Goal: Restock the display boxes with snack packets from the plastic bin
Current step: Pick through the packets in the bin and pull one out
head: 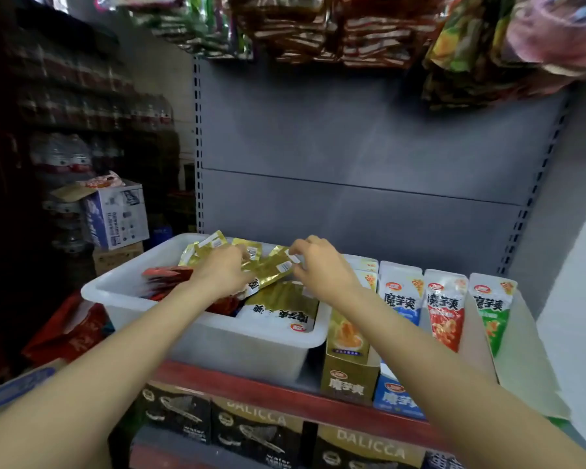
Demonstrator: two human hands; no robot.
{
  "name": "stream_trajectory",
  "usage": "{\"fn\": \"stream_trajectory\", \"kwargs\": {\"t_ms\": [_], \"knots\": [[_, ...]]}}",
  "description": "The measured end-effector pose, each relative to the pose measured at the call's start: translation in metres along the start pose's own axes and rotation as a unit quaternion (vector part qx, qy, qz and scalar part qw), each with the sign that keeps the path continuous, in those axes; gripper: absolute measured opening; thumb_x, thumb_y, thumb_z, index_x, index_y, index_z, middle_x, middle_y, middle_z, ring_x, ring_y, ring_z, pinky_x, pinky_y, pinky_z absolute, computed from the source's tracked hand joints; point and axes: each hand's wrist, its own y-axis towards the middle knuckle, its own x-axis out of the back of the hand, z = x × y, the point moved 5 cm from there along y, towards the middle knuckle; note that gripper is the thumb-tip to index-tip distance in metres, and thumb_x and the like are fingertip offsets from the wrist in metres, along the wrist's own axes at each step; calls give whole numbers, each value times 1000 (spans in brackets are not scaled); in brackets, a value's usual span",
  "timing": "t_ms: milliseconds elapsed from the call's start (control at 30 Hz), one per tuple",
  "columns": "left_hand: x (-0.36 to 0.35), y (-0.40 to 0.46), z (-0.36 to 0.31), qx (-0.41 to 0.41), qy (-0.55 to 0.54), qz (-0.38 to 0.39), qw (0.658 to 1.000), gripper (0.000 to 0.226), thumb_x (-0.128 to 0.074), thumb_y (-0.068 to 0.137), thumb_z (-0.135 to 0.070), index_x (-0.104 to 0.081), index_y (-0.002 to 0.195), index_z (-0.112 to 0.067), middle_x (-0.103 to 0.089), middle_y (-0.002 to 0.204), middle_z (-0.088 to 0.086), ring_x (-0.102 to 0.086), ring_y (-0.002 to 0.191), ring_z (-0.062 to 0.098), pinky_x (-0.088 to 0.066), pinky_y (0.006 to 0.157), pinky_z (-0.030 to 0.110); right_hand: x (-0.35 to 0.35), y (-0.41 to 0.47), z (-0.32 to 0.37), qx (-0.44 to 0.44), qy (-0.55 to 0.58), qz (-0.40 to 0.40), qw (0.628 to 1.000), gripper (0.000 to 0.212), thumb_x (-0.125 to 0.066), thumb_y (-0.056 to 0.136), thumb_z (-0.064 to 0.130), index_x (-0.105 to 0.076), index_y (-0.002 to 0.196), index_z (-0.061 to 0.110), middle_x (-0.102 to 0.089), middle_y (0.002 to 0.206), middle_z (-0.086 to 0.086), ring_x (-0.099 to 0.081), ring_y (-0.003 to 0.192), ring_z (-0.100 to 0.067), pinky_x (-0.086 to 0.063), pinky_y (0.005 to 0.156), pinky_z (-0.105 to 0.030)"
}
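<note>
**Snack packets gathered in the bin**

Gold snack packets point(271, 265) sit atop the white plastic bin point(217, 336). We pinch them with both hands, left hand point(222, 270) and right hand point(318, 262), fingers curled, probably squaring a handful for the gold display box point(349, 363) beside the bin.

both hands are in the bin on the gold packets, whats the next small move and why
Probably lift the gold packets, which the left hand and right hand both pinch above the plastic bin, and carry them right toward the gold display box, whose colour matches.
</note>
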Motion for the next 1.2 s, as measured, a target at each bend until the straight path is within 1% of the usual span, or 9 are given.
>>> {"fn": "stream_trajectory", "kwargs": {"t_ms": [267, 400, 467, 600, 767, 867, 1000, 1100, 1200], "knots": [[-4, 18, 47, 42, 91, 143, 985, 70, -68, 82, -41, -39, 139, -13, -50, 136, 7, -50, 119, 26, -42, 97, 33, -85, 66, 26, 39, -88, 254, 962, 80, -65, 86, 30, -18, 150, 20, -21, 156, -7, -27, 140, -28, -31, 111, -41], [-5, 22, 54, 46, 91, 173, 980, 61, -66, 81, -47, -51, 128, -12, -57, 127, 6, -54, 109, 23, -44, 90, 33, -97, 76, 30, 64, -125, 307, 941, 67, -64, 86, 14, -32, 144, 17, -46, 139, -11, -54, 117, -28, -51, 89, -36], [-6, 22, 55, 45, 95, 168, 980, 62, -66, 81, -48, -51, 130, -14, -57, 128, 6, -54, 112, 24, -45, 93, 36, -95, 76, 33, 81, -163, 308, 934, 49, -56, 89, 8, -43, 136, 13, -59, 121, -10, -62, 103, -26, -51, 75, -31], [-6, 22, 55, 43, 80, 153, 984, 60, -67, 81, -48, -53, 128, -13, -57, 127, 5, -54, 112, 24, -45, 95, 36, -91, 66, 34, 139, -274, 296, 905, 25, -60, 86, 17, -58, 109, 8, -65, 99, -9, -63, 87, -26, -51, 68, -31], [-1, 21, 53, 26, 6, 107, 994, 27, -67, 84, -36, -63, 97, -13, -61, 103, 6, -57, 96, 20, -45, 88, 34, -75, 59, 35, 173, -337, 217, 900, 22, -45, 94, 7, -58, 111, 9, -61, 114, -11, -60, 101, -30, -42, 69, -33], [7, 16, 50, 18, -47, 68, 996, 25, -68, 85, -27, -69, 103, -12, -66, 110, 4, -58, 103, 19, -47, 92, 33, -55, 57, 29, 139, -350, 168, 911, 23, -45, 94, 4, -56, 112, 11, -60, 118, -10, -60, 107, -30, -45, 75, -34], [21, 5, 49, 15, -126, 17, 992, 14, -67, 86, -19, -69, 98, -13, -62, 95, -1, -55, 91, 11, -39, 79, 21, -25, 54, 15, 43, -262, 96, 959, 21, -51, 88, 3, -59, 106, 10, -61, 108, -13, -60, 100, -36, -39, 70, -33], [28, -4, 41, 3, -227, -22, 974, 5, -68, 85, -21, -65, 89, -21, -65, 91, 0, -59, 90, 13, -45, 81, 23, -3, 49, 5, -51, -16, 16, 998, 20, -45, 85, 4, -55, 70, 13, -59, 78, -12, -57, 75, -35, -39, 61, -29], [32, -18, 18, -23, -318, -36, 947, 11, -66, 87, -25, -66, 97, -21, -66, 89, -1, -63, 83, 7, -48, 71, 12, 13, 34, 4, -108, 282, -30, 953, 18, -52, 82, 0, -66, 71, 5, -65, 69, -8, -60, 66, -24, -47, 59, -27]]}}
